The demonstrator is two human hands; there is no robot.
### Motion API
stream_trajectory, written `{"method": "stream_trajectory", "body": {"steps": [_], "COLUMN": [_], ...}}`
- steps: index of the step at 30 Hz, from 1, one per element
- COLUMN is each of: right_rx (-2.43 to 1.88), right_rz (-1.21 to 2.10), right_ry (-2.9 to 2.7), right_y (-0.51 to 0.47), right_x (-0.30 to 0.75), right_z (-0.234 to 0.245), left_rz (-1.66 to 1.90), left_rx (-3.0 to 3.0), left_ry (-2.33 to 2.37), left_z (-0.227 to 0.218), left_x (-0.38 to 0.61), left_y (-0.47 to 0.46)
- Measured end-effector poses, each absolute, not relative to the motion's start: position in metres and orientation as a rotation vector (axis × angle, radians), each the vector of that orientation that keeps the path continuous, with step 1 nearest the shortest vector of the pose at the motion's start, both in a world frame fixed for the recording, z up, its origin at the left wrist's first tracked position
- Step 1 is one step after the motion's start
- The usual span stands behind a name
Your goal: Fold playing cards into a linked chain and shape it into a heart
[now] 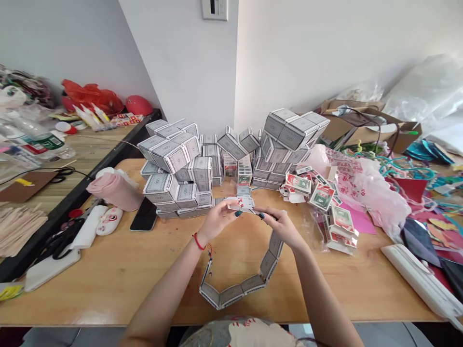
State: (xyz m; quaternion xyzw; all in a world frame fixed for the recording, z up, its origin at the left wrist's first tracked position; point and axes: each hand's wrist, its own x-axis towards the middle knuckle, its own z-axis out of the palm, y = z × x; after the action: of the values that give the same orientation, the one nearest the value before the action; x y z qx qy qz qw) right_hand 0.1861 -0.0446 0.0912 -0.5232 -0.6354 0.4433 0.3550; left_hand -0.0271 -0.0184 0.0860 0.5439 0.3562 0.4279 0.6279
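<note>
A white playing card [241, 206] with red marks is pinched between the fingertips of my left hand [219, 220], over the middle of the table. My right hand [281, 225] is closed at the end of a chain of folded playing cards [231, 294], its fingertips close to the card's right edge. Grey patterned backs show along this chain, which curves down toward me and up again below my left wrist. Just beyond my hands lies a small pile of cards [243, 191]. Behind it rise stacked card blocks on the left [171, 149] and right [285, 127].
Red and green card boxes [322, 196] lie right of the blocks, beside a pink plastic bag [372, 185]. A black phone [143, 215], a pink roll [115, 191] and a white mouse [109, 221] are on the left. A long white device [421, 274] lies front right.
</note>
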Motion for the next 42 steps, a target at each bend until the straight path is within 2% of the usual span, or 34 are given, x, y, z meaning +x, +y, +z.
{"method": "stream_trajectory", "body": {"steps": [9,24,32,42], "right_rx": [-1.347,-1.244,-1.316,-1.453], "right_rz": [1.198,1.174,1.130,1.111], "right_ry": [-1.617,-1.611,-1.666,-1.701], "right_y": [-0.046,-0.045,-0.046,-0.046], "right_x": [0.185,0.183,0.181,0.183], "right_z": [0.088,0.086,0.090,0.086], "left_rz": [1.034,1.060,1.037,1.000], "left_rx": [1.266,1.165,1.168,1.922], "left_ry": [1.016,1.058,1.126,1.014], "left_z": [0.080,0.083,0.066,0.088], "left_x": [-0.020,-0.014,-0.015,-0.031], "left_y": [-0.022,-0.024,-0.021,-0.020]}}
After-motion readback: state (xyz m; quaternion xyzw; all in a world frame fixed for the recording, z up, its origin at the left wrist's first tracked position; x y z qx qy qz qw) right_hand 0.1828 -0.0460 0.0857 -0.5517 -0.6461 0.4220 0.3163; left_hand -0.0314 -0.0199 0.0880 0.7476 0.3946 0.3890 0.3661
